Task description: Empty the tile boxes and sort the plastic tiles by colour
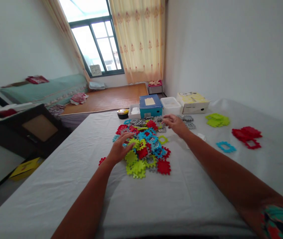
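Note:
A heap of flat interlocking plastic tiles with notched edges, in red, blue, lime green and grey, lies mid-table. My left hand (120, 148) is at the heap's left side, fingers stretched over the lime green tiles (131, 157) with nothing visible in them. My right hand (175, 124) reaches to the heap's far right, its fingers apart beside the grey tiles (159, 120); no tile shows in its grasp. Blue tiles (147, 133) lie between the hands, and a red tile (164, 167) rests at the near right edge.
On the right lie a lime green stack (217, 120), a red stack (247, 133) and a blue frame tile (221, 142). Along the far edge stand a blue box (150, 106), a white tub (170, 103), a yellow-topped box (192, 103) and a round black-and-yellow tin (123, 114).

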Motion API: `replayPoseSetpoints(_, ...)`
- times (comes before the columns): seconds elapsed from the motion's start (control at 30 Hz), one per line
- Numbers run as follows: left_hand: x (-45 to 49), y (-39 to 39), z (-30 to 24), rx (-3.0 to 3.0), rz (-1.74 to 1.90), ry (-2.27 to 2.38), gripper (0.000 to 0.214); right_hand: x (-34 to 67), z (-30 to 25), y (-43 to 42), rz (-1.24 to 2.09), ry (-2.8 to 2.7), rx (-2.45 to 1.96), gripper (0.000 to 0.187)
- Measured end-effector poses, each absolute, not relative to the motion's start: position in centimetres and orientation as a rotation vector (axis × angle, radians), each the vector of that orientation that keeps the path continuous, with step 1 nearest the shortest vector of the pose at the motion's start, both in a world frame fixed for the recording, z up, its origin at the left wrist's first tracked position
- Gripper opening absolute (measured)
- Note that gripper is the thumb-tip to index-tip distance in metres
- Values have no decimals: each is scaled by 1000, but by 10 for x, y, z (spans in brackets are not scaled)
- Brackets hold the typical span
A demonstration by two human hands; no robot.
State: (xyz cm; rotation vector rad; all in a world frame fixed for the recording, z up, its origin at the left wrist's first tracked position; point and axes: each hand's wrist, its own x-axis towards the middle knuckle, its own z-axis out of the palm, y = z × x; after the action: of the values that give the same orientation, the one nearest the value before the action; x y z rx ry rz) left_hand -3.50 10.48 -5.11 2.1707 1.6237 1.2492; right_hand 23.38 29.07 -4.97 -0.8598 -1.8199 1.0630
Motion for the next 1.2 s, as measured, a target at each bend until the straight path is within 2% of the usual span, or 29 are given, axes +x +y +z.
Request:
replayPoseSetpoints(0.13,-47,107,-50,2085,1375,1724,27,313,-72,363,493,-1665,-1374,28)
replayPoseSetpoints(0.27,-51,107,-50,2076,1395,1780,25,367,-101,391,313,-1765,-1678,25)
replayPoseSetpoints(0.47,-68,107,-52,2000,1394,1940,27,376,-99,391,228,-1903,-1656,39)
replayPoseSetpoints(0.63,-92,108,-57,1814,1401,2099,27,387,-101,400,460,-2185,-1556,51)
replayPoseSetpoints(0.7,-98,108,-59,1775,1357,2092,25,388,-109,404,419,-2228,-1556,53)
replayPoseSetpoints(0.9,-97,104,-57,1873,1042,1979,24,373,-119,400,158,-2263,-1445,50)
replayPoseSetpoints(1.07,-88,98,-54,1929,767,1811,33,360,-110,392,-8,-2153,-1405,40)
replayPoseSetpoints(1.2,-86,98,-54,1890,796,1763,35,345,-104,382,-63,-2161,-1352,33)
